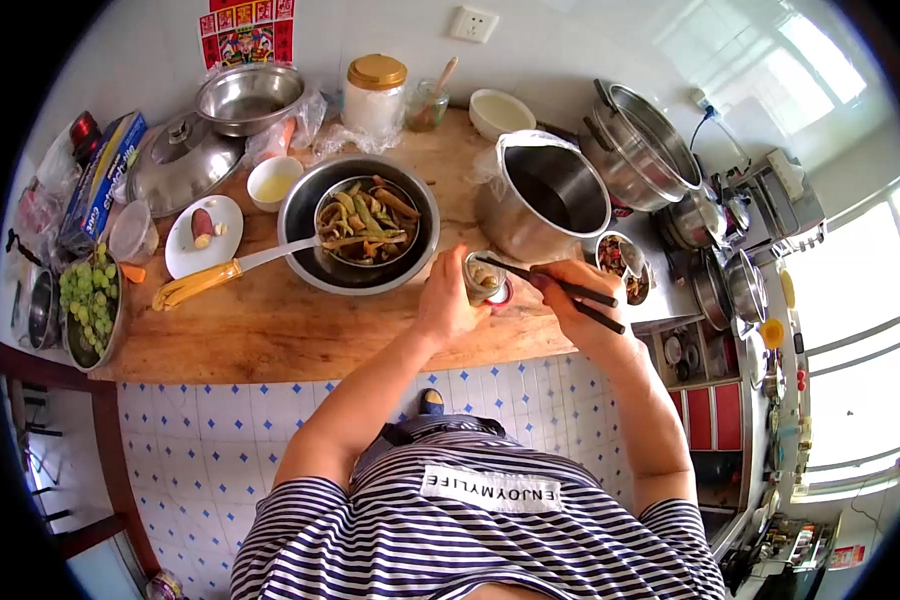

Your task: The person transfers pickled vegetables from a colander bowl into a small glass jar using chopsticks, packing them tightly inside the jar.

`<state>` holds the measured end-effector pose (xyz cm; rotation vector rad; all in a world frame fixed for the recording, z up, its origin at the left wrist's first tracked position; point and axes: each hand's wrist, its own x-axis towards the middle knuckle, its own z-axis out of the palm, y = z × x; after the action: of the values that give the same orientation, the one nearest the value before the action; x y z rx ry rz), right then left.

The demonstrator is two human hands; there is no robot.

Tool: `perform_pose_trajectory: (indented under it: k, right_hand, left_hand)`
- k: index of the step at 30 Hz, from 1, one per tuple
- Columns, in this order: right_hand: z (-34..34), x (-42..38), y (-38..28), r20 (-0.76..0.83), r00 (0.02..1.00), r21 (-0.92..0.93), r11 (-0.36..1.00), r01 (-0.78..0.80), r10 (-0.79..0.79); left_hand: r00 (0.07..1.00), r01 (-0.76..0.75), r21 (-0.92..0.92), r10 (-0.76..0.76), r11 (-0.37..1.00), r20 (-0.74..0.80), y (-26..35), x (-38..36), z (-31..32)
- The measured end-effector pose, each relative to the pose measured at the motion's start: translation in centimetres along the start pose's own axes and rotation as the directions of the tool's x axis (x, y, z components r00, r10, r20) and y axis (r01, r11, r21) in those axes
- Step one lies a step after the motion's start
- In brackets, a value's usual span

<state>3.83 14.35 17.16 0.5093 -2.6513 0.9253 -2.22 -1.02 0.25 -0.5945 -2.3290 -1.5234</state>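
My left hand (pixel 448 297) is wrapped round a small glass jar (pixel 473 290) with pale pieces inside. The jar tilts toward me above the wooden table. In my right hand (pixel 582 305) is a pair of dark chopsticks (pixel 580 291), their tips at the jar's mouth. A red and white lid (pixel 505 294) shows just behind the jar, partly hidden. Left of my hands stands a steel basin (pixel 300 235) holding a strainer (pixel 322 215) full of brownish-green pickled vegetable strips (pixel 370 222). The strainer's yellow-wrapped handle (pixel 198 284) reaches out over the table.
A tall steel pot (pixel 555 200) stands behind my hands, with a bowl of dried red chillies (pixel 625 268) to its right. Farther left are a white plate (pixel 185 258) with a purple-skinned piece, a small bowl (pixel 274 183) of yellowish liquid, and grapes (pixel 90 298). Stacked steamer pots (pixel 642 145) stand back right.
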Motion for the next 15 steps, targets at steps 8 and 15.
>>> perform_pose_trajectory:
  k: [8,15]
  right_hand:
    - [2.2,-0.6,-0.1,0.139,0.990,0.060,0.998,0.009,-0.017]
    - [-0.1,0.3,-1.3,0.090,0.996,0.036,0.999,0.005,-0.008]
  left_hand:
    - [0.991,-0.072,-0.043,0.076,0.996,0.112,-0.7,0.6,-0.6]
    - [0.998,-0.045,0.017,0.044,0.999,0.042,-1.1,0.3,0.0]
